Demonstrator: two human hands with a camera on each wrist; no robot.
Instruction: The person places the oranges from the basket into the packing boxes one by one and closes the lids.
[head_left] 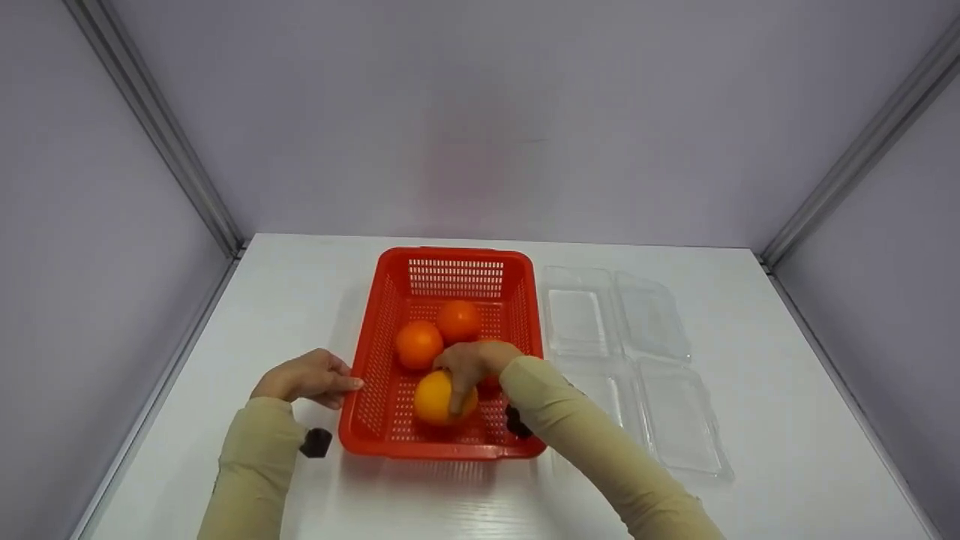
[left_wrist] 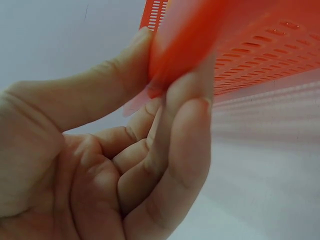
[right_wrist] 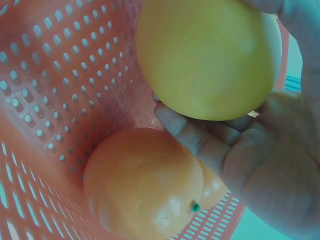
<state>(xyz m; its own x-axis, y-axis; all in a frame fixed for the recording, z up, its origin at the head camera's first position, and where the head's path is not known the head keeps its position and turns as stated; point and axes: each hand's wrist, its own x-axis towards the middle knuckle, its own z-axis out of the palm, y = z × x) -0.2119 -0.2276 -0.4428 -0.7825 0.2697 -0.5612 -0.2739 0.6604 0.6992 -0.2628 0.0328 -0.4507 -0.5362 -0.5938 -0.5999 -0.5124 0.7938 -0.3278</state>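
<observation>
A red perforated plastic basket (head_left: 358, 420) stands on the white table, with several round fruits inside. At its left side, my left hand (head_left: 311, 376) pinches the rim between thumb and fingers; the left wrist view shows the red rim (left_wrist: 182, 55) between them. Inside the basket my right hand (head_left: 469, 367) grips a yellow-orange fruit (head_left: 433, 399), larger and paler than the others, fingers around one side and thumb on the other. Two deeper-coloured oranges, one at the left (head_left: 418, 345) and one behind it (head_left: 459, 321), lie beyond that hand. Another orange (head_left: 491, 382) is partly hidden under the right wrist.
Clear plastic clamshell boxes (head_left: 652, 315) lie opened out on the table just right of the basket, the nearer one (head_left: 682, 420) partly behind my right sleeve. Pale walls (head_left: 480, 120) enclose the table at the back and both sides.
</observation>
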